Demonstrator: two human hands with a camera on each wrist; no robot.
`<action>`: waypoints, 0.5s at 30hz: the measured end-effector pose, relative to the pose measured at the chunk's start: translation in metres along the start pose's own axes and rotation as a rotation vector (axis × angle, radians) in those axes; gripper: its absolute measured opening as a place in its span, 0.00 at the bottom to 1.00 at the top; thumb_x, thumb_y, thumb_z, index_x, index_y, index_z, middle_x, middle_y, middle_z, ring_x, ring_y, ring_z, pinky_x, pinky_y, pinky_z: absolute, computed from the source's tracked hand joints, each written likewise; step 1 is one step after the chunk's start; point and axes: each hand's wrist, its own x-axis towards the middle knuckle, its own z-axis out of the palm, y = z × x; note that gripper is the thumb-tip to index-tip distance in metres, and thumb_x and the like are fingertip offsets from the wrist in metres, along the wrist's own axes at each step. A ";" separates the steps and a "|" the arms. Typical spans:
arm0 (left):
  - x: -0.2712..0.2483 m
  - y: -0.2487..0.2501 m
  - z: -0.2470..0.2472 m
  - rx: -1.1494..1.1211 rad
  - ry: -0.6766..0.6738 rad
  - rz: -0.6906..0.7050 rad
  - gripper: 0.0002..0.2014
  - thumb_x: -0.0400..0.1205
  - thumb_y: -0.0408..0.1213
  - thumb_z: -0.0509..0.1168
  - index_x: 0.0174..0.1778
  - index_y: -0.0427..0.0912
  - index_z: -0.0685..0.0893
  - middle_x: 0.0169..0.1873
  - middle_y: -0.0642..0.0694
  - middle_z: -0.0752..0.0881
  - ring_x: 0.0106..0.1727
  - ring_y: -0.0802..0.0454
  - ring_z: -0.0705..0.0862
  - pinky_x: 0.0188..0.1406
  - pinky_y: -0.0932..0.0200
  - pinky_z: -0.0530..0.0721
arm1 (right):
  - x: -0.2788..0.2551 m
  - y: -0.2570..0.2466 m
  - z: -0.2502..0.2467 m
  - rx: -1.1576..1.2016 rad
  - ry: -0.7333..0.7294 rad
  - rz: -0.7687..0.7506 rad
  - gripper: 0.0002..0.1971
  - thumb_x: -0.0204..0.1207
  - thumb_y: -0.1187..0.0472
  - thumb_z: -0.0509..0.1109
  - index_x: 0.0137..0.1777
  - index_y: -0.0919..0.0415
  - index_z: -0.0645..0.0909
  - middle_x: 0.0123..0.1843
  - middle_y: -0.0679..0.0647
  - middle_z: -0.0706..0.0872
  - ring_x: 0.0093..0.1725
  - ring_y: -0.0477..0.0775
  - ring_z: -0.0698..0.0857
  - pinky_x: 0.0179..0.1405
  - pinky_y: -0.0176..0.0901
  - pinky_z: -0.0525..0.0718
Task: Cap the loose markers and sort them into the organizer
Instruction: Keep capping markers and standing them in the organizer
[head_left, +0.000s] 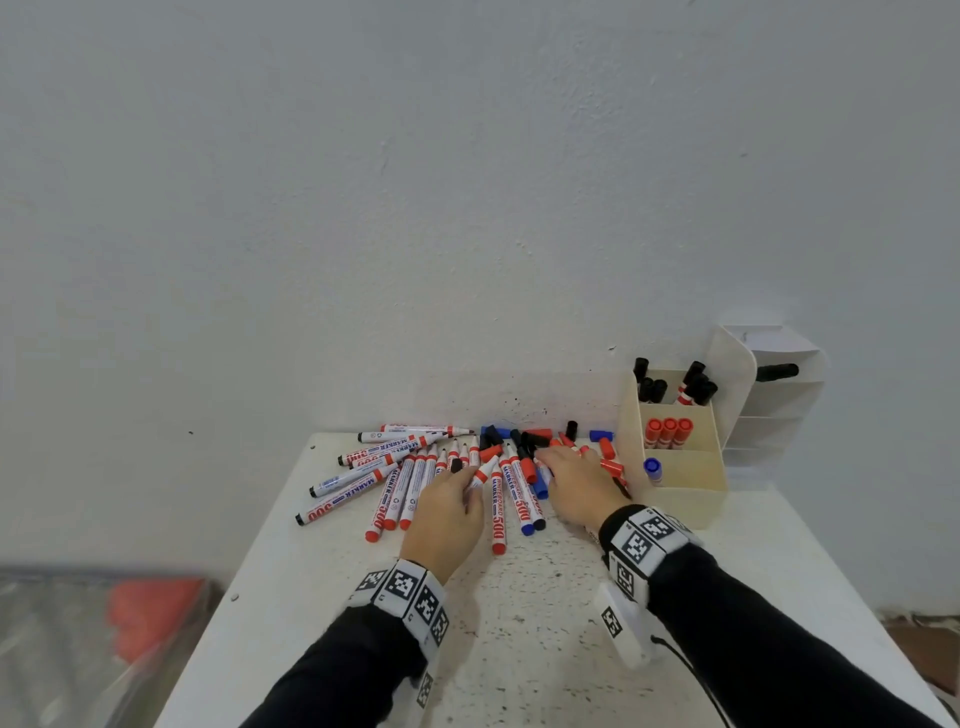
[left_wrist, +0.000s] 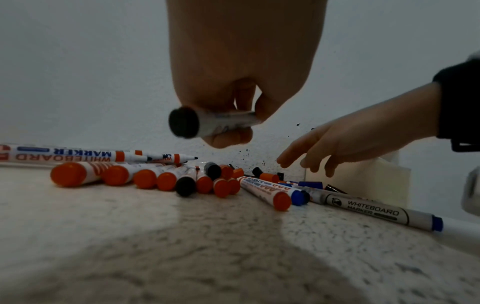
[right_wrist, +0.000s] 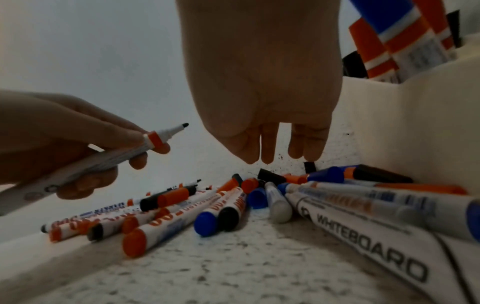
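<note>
Many uncapped whiteboard markers (head_left: 410, 483) (left_wrist: 145, 176) (right_wrist: 182, 214) lie fanned across the white table (head_left: 519, 623), with loose red, black and blue caps (head_left: 540, 441) behind them by the wall. My left hand (head_left: 457, 486) (left_wrist: 233, 121) grips one uncapped black-tipped marker (head_left: 480, 474) (left_wrist: 207, 123) (right_wrist: 109, 158) lifted above the pile. My right hand (head_left: 563, 467) (right_wrist: 280, 152) hovers with straight fingers over the caps (right_wrist: 272, 176) and holds nothing. The cream organizer (head_left: 675, 467) stands at the right, with black markers at the back, red ones in the middle and a blue one in front.
A white shelf unit (head_left: 774, 395) stands behind the organizer against the wall, with a black marker in it. A large whiteboard marker (left_wrist: 374, 211) (right_wrist: 363, 232) lies under my right wrist. The table's near half is bare speckled surface. A red thing (head_left: 150, 608) lies on the floor at left.
</note>
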 end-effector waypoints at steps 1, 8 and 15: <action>0.000 -0.001 0.001 0.000 -0.012 -0.011 0.20 0.85 0.39 0.55 0.74 0.42 0.71 0.65 0.43 0.80 0.64 0.49 0.77 0.67 0.55 0.76 | 0.003 0.000 0.000 -0.020 -0.028 -0.010 0.25 0.82 0.63 0.54 0.79 0.51 0.61 0.80 0.49 0.63 0.77 0.62 0.61 0.76 0.56 0.65; 0.000 -0.002 0.004 -0.013 -0.008 -0.032 0.21 0.85 0.40 0.56 0.75 0.43 0.71 0.70 0.46 0.76 0.70 0.53 0.72 0.69 0.61 0.69 | 0.015 -0.004 0.001 -0.084 0.060 0.027 0.15 0.81 0.59 0.58 0.66 0.52 0.75 0.71 0.52 0.74 0.71 0.57 0.69 0.73 0.54 0.66; 0.000 -0.003 0.012 -0.037 -0.007 -0.042 0.20 0.84 0.37 0.57 0.73 0.42 0.72 0.62 0.46 0.78 0.55 0.58 0.74 0.55 0.68 0.73 | 0.029 -0.009 0.007 -0.209 -0.050 -0.029 0.22 0.83 0.56 0.54 0.77 0.45 0.63 0.78 0.50 0.66 0.76 0.61 0.62 0.75 0.59 0.63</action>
